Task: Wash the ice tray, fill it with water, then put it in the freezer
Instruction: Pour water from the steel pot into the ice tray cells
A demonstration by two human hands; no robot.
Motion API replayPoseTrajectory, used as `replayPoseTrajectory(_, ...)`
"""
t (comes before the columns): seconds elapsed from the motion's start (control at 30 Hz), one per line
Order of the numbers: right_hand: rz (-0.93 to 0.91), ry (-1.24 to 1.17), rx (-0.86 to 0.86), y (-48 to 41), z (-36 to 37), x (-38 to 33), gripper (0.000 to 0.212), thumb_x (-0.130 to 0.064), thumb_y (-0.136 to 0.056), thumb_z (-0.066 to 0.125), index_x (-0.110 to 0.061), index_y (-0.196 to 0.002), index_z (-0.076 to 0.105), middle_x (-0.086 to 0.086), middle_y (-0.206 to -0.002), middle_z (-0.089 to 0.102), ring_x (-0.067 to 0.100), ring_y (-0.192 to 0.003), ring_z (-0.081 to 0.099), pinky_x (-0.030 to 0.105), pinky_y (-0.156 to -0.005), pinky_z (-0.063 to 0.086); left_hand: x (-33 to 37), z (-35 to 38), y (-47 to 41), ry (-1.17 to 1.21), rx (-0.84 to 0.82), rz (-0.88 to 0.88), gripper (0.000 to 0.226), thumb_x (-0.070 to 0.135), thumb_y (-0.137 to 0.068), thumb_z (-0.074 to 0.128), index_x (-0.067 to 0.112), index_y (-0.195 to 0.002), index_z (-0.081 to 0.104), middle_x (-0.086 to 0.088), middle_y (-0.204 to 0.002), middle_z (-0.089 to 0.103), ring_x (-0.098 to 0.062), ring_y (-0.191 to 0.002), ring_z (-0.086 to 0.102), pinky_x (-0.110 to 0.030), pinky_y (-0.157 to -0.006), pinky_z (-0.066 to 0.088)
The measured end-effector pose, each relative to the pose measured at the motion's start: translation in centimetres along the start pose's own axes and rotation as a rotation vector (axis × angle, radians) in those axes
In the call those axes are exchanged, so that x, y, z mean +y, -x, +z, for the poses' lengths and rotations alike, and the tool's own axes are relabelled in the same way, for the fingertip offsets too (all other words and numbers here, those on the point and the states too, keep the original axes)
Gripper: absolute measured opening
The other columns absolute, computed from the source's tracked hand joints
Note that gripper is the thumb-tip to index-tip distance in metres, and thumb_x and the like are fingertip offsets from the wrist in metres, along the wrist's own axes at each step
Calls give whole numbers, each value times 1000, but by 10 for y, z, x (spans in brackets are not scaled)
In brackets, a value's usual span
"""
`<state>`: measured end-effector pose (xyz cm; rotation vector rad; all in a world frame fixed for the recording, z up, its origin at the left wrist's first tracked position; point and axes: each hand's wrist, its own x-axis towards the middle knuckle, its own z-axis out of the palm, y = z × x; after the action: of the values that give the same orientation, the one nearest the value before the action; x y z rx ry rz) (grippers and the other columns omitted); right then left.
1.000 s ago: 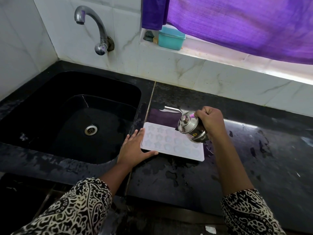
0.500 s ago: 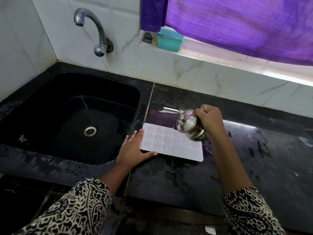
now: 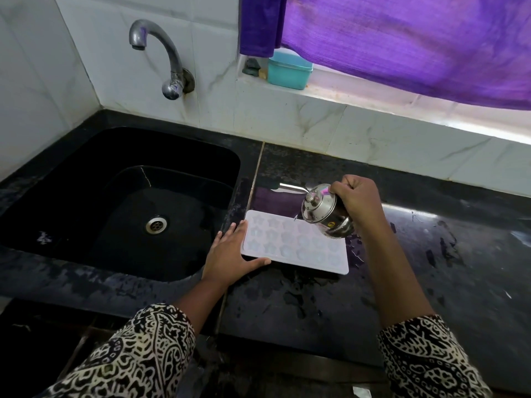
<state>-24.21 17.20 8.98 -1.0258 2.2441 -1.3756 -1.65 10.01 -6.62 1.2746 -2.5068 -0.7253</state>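
Nearest the camera, two forearms in black-and-white patterned sleeves [image 3: 135, 351] reach forward over the front edge of a wet black stone counter [image 3: 301, 308]. The left hand [image 3: 230, 257] lies flat and open on the counter, palm down, fingers spread along the left short edge of the ice tray [image 3: 290, 245] and the thumb laid along its near edge, bracing it at that corner without closing around it.

The ice tray is a pale, whitish rectangle with star-shaped moulds, lying flat on the counter just to the right of the seam between the counter and the black sink [image 3: 120, 202]. Puddles and drops show on the counter around it.

Over the tray's far right corner, the right hand [image 3: 357, 201] is closed in a fist around a small steel vessel with a knobbed lid [image 3: 324, 214], which it holds tilted toward the tray, lid end pointing left and down. A thin glint sits below its lip, just above the moulds.

To the left, the sink basin has a metal drain [image 3: 156, 224] at its middle. Beyond it a curved metal tap [image 3: 161, 53] comes out of the white marbled tile wall. Farther back on the window ledge stands a teal lidded plastic box [image 3: 289, 69], beside a small dark object that cannot be made out, and a purple curtain [image 3: 402, 38] hangs across the top right.
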Motion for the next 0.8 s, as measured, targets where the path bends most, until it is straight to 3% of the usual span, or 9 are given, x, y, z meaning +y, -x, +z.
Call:
replayPoseTrajectory(0.63,8,27,-31,-1,-1,-3,32,-12,-81,63,-16,-56,44,1,-56,46,14,-57,44,27,-57,40,0,0,0,18,14,2,123,91,-54,34,22,-153,13,8,-159,21,-8,-147,10,-32,-119,3)
replayPoseTrajectory(0.8,9,30,-33,-3,-1,-2,30,-13,-81,63,-16,-57,45,1,-56,47,13,-56,45,27,-56,41,2,-2,1,27,15,-1,115,83,-65,54,22,-153,14,8,-159,21,-8,-147,10,-32,-119,3)
